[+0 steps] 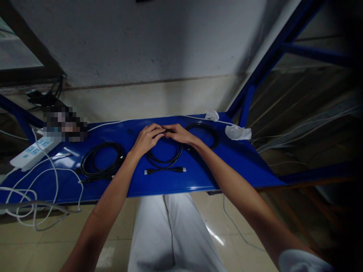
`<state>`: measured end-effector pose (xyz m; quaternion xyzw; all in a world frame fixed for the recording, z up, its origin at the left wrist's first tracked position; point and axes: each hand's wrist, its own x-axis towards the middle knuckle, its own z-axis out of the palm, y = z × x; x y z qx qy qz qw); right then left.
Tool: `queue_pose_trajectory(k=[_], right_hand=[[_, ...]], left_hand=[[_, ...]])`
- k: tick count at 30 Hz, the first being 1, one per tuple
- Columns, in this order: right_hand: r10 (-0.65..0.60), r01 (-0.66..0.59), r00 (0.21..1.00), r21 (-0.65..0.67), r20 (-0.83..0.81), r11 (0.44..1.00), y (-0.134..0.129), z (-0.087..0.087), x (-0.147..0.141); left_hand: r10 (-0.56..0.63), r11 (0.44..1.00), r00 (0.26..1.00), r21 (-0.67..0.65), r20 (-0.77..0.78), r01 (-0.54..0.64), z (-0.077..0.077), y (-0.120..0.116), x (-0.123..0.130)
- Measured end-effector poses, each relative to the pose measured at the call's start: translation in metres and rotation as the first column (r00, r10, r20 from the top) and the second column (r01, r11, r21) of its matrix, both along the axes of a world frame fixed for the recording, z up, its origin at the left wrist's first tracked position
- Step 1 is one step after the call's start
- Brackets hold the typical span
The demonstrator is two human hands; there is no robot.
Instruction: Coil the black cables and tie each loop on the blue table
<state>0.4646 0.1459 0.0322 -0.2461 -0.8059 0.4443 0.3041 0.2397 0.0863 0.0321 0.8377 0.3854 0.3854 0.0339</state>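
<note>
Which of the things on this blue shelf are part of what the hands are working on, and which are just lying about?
In hand:
left hand and right hand, both gripping the top of the middle black cable coil

Lying about:
left black coil
right black coil
white power strip
white cable
crumpled white wrap

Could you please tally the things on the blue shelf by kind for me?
Black coiled cables: 3 (left coil, middle coil held by the left hand and right hand, right coil)
White power strips: 1
White crumpled wads: 2
Loose white cords: 1 tangle
Total: 7
</note>
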Motion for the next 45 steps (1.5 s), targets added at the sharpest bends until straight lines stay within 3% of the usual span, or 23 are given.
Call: queue_pose_trajectory(k=[9, 21, 32, 45], right_hand=[[0.036, -0.034, 0.999, 0.136, -0.018, 0.990, 0.003, -0.010, -0.001], [-0.148, 0.128, 0.988, 0.290, 0.047, 0.949, -0.006, -0.007, -0.004], [-0.164, 0.117, 0.983, 0.398, 0.087, 0.910, -0.008, -0.004, -0.003], [-0.148, 0.119, 0.986, 0.307, 0.074, 0.944, -0.009, -0.004, -0.004]], left_hand=[[-0.064, 0.997, 0.994, 0.042, 0.087, 0.060, -0.006, 0.006, -0.001], [-0.051, 0.994, 0.997, -0.093, 0.065, 0.057, -0.004, 0.005, -0.001], [-0.038, 0.993, 0.996, -0.108, 0.081, 0.046, -0.005, 0.006, 0.000], [0.007, 0.989, 0.994, -0.150, 0.111, 0.010, -0.009, 0.006, 0.002]])
